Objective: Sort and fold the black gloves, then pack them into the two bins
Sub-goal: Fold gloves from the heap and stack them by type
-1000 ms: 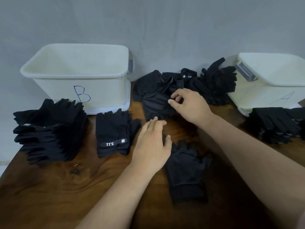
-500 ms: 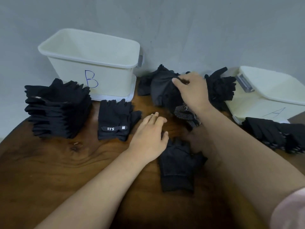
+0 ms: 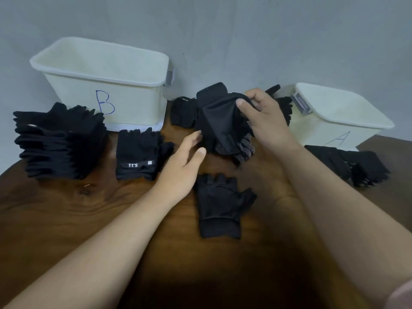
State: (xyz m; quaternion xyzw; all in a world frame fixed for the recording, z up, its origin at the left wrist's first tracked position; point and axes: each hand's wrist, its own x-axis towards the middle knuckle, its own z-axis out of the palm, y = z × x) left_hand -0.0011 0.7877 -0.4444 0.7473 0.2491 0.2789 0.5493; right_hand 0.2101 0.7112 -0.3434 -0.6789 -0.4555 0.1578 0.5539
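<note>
My right hand (image 3: 265,117) pinches a black glove (image 3: 219,121) by its cuff and holds it lifted over the loose pile (image 3: 185,111) at the back centre; a dotted-palm glove (image 3: 242,149) lies beneath it. Open, my left hand (image 3: 185,161) hovers just left of the lifted glove, fingertips close to it. One fingerless glove (image 3: 219,204) lies flat on the table in front. A glove pair marked 5.11 (image 3: 139,155) lies before white bin B (image 3: 104,85). White bin A (image 3: 338,117) stands at the right.
A tall stack of folded black gloves (image 3: 58,141) sits at the left beside bin B. A lower stack (image 3: 350,163) lies in front of bin A. The dark wooden table (image 3: 66,215) ends at a grey wall behind the bins.
My right hand has raised the glove out of the pile and turned it, cuff up. My left hand has lifted off the table toward that glove.
</note>
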